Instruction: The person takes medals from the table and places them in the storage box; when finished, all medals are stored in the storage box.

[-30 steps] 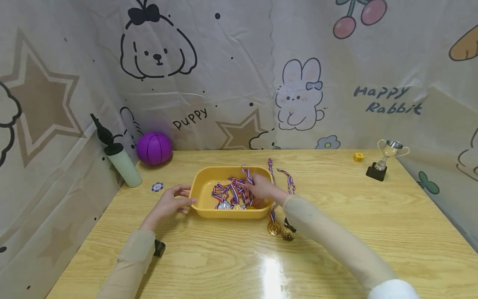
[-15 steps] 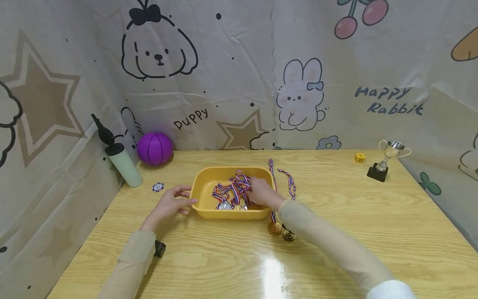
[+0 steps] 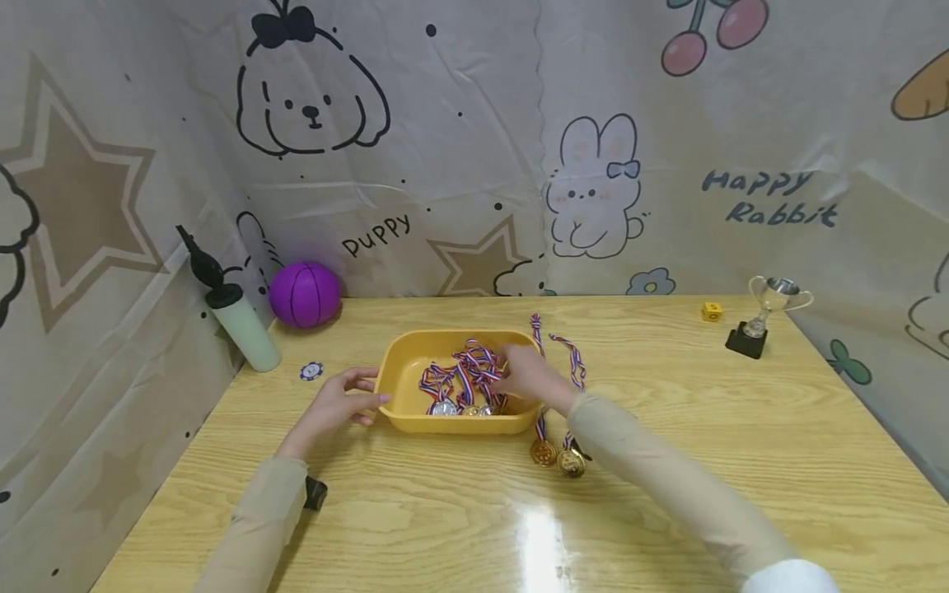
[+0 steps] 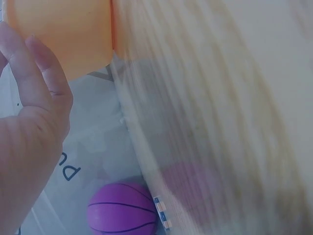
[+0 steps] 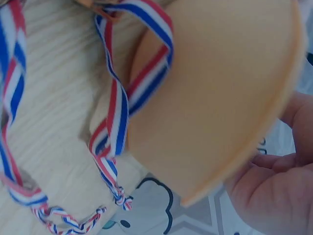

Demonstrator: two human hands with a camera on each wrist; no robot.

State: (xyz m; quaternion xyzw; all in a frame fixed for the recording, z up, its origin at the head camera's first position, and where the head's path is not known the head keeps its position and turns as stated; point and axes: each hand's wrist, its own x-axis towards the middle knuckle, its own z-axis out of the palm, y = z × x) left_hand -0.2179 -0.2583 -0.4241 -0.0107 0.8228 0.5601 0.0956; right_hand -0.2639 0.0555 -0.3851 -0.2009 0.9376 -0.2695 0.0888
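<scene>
A yellow plastic tub (image 3: 445,425) holds several medals with red, white and blue ribbons (image 3: 465,375). A silver medal (image 3: 444,408) lies near its front wall. My left hand (image 3: 343,405) touches the tub's left end, fingers along the outer wall, as the left wrist view also shows. Over the tub's right side, my right hand (image 3: 528,375) reaches down to the ribbons; its fingertips are partly hidden, and I cannot tell whether they pinch a ribbon. Two gold-coloured medals, one at the left (image 3: 544,452) and one at the right (image 3: 571,463), lie on the table beside the tub.
A purple ball (image 3: 305,294) and a pale green hand pump (image 3: 245,329) stand at the back left, near a blue-and-white chip (image 3: 311,371). At the back right are a yellow die (image 3: 712,312) and a trophy cup (image 3: 764,317). A patterned cloth hangs behind the table.
The ribbon that my right hand held raised has come down into the tub. That hand then shifted slightly right and up. My left hand stays at the tub's left end.
</scene>
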